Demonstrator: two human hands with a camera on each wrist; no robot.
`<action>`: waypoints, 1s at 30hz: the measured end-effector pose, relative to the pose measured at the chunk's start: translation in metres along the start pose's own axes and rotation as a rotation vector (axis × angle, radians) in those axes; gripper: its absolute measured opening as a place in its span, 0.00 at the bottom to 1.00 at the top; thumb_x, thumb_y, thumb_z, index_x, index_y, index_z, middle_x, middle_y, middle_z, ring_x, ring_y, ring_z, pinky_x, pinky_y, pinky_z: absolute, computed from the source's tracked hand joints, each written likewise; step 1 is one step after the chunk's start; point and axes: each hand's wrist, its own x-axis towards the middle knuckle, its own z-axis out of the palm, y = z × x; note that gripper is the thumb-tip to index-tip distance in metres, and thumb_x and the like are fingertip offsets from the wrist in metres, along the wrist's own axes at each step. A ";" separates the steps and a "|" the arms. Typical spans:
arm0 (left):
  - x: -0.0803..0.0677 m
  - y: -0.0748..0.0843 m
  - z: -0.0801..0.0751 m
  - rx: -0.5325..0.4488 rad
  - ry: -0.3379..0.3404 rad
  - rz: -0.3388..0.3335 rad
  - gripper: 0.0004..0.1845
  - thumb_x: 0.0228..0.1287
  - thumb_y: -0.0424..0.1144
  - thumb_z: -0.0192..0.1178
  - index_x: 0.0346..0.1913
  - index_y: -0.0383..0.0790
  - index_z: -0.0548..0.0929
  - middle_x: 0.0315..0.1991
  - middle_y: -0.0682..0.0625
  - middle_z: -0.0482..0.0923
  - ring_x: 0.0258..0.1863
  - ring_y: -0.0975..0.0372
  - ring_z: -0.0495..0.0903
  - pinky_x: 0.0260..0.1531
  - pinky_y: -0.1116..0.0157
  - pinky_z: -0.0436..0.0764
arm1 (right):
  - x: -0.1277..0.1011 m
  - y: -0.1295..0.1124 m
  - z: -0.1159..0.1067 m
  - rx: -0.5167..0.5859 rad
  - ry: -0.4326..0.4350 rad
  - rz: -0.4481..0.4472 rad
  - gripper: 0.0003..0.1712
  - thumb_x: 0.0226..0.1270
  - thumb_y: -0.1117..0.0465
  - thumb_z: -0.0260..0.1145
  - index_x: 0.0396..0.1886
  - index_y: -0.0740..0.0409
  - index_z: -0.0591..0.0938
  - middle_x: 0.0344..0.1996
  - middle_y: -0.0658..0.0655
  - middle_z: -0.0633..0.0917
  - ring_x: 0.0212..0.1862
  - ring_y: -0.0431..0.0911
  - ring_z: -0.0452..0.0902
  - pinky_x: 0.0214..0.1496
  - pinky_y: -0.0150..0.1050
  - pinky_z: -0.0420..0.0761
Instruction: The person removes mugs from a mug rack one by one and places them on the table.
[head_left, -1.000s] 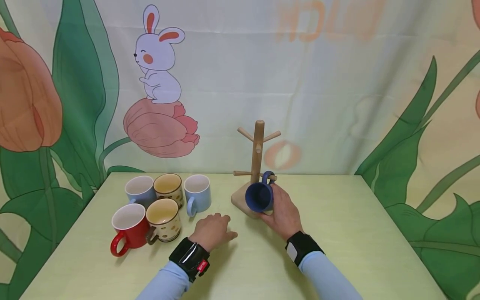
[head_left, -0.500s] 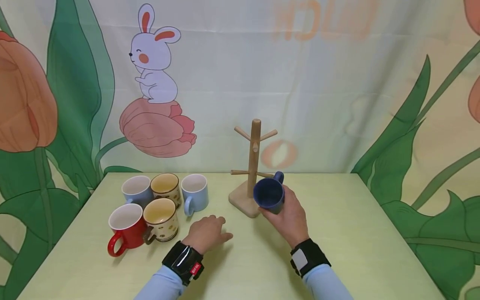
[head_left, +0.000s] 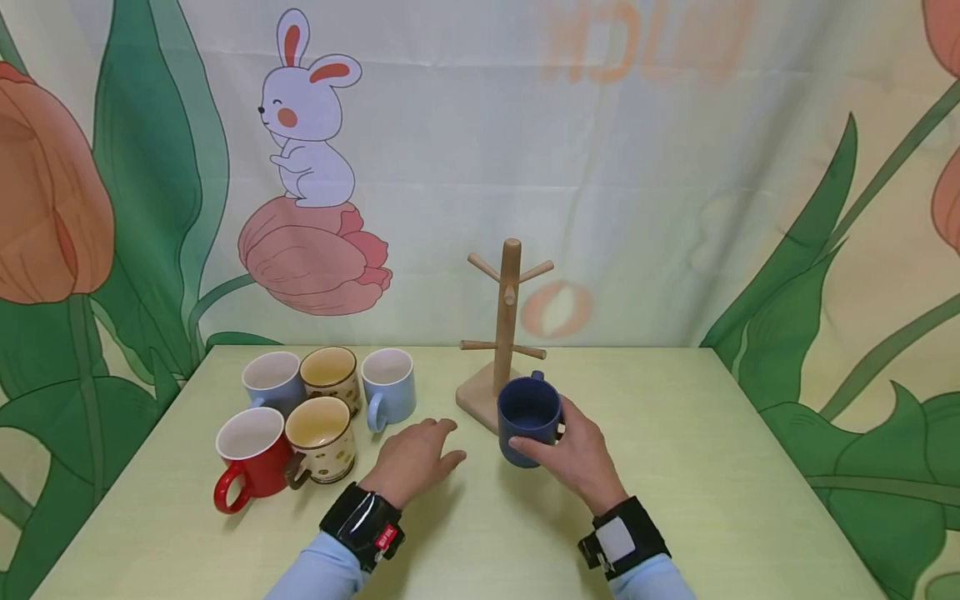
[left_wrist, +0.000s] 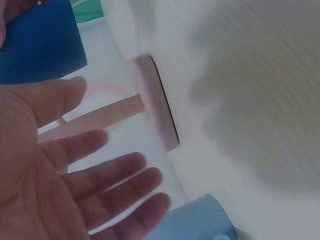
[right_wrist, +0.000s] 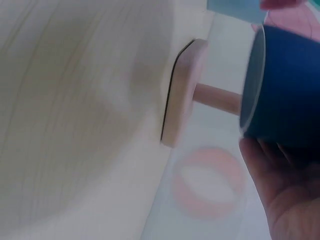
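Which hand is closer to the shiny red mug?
The left hand. It rests on the table just right of the red mug, past a spotted cream mug. The right hand is farther right, holding the dark blue mug.

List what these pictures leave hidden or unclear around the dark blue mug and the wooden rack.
- Head view: dark blue mug handle mostly hidden behind its body; the underside too, so table contact is unclear.
- Head view: wooden rack base partly covered by the mug.
- Right wrist view: right hand cut off by the edge; blurred.
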 end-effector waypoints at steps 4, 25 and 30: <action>0.003 -0.001 0.000 -0.022 0.068 0.020 0.26 0.66 0.45 0.66 0.63 0.37 0.76 0.49 0.40 0.82 0.46 0.49 0.83 0.41 0.51 0.82 | -0.002 -0.001 0.001 0.039 -0.122 0.047 0.45 0.48 0.41 0.80 0.65 0.51 0.76 0.52 0.51 0.84 0.55 0.49 0.78 0.53 0.53 0.79; 0.010 -0.005 -0.006 -0.250 -0.206 0.409 0.18 0.69 0.36 0.62 0.60 0.49 0.82 0.55 0.57 0.82 0.55 0.65 0.79 0.58 0.58 0.75 | -0.002 0.004 -0.004 0.340 -0.832 0.024 0.36 0.59 0.51 0.73 0.63 0.65 0.76 0.51 0.56 0.84 0.53 0.48 0.80 0.58 0.43 0.76; 0.010 -0.009 -0.008 -0.271 -0.241 0.457 0.07 0.66 0.34 0.64 0.42 0.49 0.88 0.34 0.63 0.83 0.33 0.72 0.77 0.39 0.68 0.77 | -0.001 0.006 -0.007 0.403 -0.863 0.042 0.37 0.61 0.50 0.70 0.65 0.67 0.73 0.53 0.58 0.83 0.55 0.49 0.79 0.60 0.43 0.75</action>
